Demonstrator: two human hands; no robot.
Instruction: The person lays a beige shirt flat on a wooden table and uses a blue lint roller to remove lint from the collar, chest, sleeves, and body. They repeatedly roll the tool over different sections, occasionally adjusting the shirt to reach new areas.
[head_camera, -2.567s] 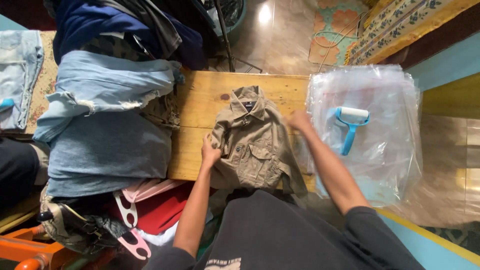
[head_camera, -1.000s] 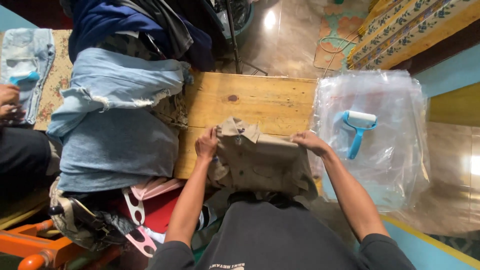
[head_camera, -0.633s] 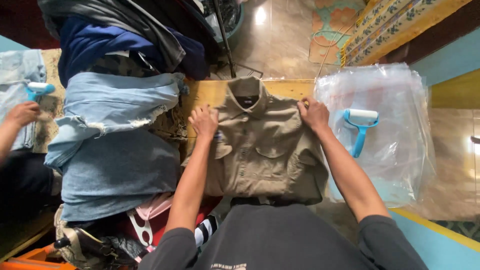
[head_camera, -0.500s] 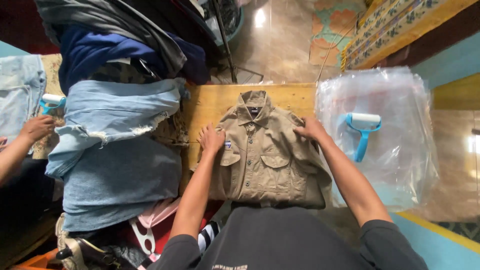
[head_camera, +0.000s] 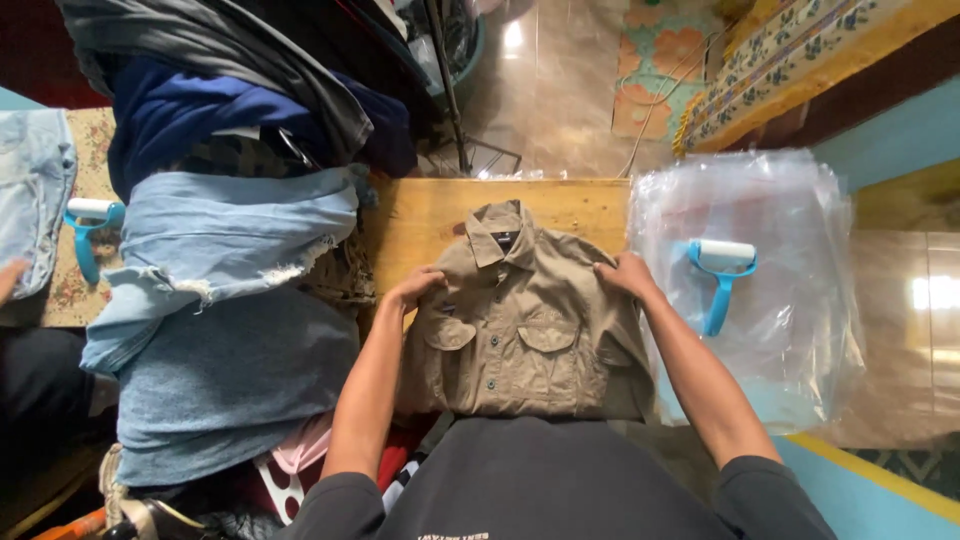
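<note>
Shirt (head_camera: 525, 330), a khaki button-up with two chest pockets, lies flat and face up on the wooden surface (head_camera: 440, 215), collar at the far end and hem at the near edge, so its long axis runs far to near, straight away from the person. Both hands rest on its shoulders: the left hand (head_camera: 420, 287) on the left shoulder seam, the right hand (head_camera: 625, 274) on the right one, each about equally close to the collar. Neither grip is clenched; the fingers lie spread and pressed flat on the cloth, holding nothing. Left of the shirt sits a pile of denim clothes (head_camera: 225, 300). Right of it, a blue lint roller (head_camera: 722, 270) lies on a stack of clear plastic bags (head_camera: 790, 340).
</note>
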